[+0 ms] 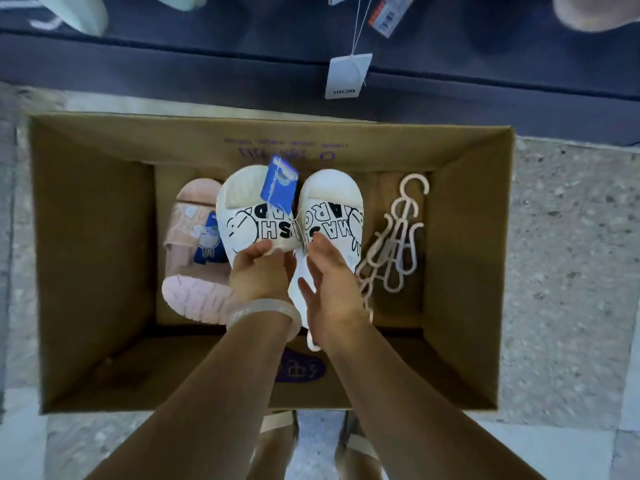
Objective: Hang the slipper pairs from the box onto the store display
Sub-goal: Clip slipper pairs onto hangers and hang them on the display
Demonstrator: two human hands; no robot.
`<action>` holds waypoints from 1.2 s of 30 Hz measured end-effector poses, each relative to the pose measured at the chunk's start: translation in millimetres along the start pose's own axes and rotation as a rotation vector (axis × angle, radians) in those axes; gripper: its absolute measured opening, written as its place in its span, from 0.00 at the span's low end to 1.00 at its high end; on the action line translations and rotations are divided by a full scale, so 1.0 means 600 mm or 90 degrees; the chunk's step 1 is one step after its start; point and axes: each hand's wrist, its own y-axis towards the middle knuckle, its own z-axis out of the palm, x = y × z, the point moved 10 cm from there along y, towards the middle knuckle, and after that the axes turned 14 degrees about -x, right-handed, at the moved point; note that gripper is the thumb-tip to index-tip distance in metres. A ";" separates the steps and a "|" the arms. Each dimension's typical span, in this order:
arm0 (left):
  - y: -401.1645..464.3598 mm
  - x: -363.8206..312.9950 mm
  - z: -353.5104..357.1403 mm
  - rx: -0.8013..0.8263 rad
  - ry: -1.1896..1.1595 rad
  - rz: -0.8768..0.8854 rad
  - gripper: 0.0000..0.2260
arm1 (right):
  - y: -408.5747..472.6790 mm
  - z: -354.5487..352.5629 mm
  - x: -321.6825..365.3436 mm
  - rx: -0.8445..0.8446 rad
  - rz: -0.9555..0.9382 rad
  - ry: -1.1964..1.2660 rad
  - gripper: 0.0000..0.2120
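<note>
Your forearms reach down into the cardboard box. Your left hand pinches the strap edge of the left white slipper; your right hand lies on the right white slipper, fingertips curled over its strap, thumb loose. A blue tag sits just beyond your fingertips. The pink hangers lie right of your fingers and could snag; so light a pinch may let one slipper drop.

brown corrugated cardboard box, matt. white smooth foam-like slippers with black print. pink ridged-sole slipper. pale plastic hangers, slightly glossy. blue paper tag, glossy. speckled stone floor.
</note>
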 end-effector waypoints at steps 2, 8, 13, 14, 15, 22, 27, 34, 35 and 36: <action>0.010 -0.003 0.003 -0.001 0.082 0.064 0.15 | 0.017 -0.008 0.003 -0.005 0.018 -0.020 0.15; -0.006 -0.066 0.028 -0.069 0.319 0.385 0.09 | 0.057 -0.043 0.020 0.006 0.012 -0.092 0.18; -0.038 -0.149 0.102 -0.061 0.559 0.739 0.13 | 0.075 -0.051 0.026 0.054 -0.066 -0.123 0.18; -0.037 -0.141 0.130 -0.007 0.651 0.786 0.14 | 0.078 -0.054 0.028 0.054 -0.077 -0.117 0.17; -0.033 -0.128 0.152 0.037 0.735 0.821 0.15 | 0.080 -0.056 0.031 0.051 -0.087 -0.108 0.14; -0.011 -0.126 0.197 0.050 0.833 0.846 0.13 | 0.086 -0.045 0.034 0.053 -0.087 -0.062 0.09; -0.015 -0.155 0.131 0.031 0.388 0.676 0.14 | 0.077 -0.037 0.042 0.053 -0.073 -0.014 0.12; -0.010 -0.118 0.051 0.009 0.178 0.582 0.11 | 0.074 -0.035 0.035 0.014 0.010 0.032 0.13; -0.015 -0.114 0.043 0.017 0.142 0.563 0.10 | 0.072 -0.036 0.034 0.012 0.013 0.031 0.14; -0.027 -0.110 0.038 0.036 0.121 0.569 0.08 | 0.071 -0.035 0.034 0.013 0.015 0.027 0.15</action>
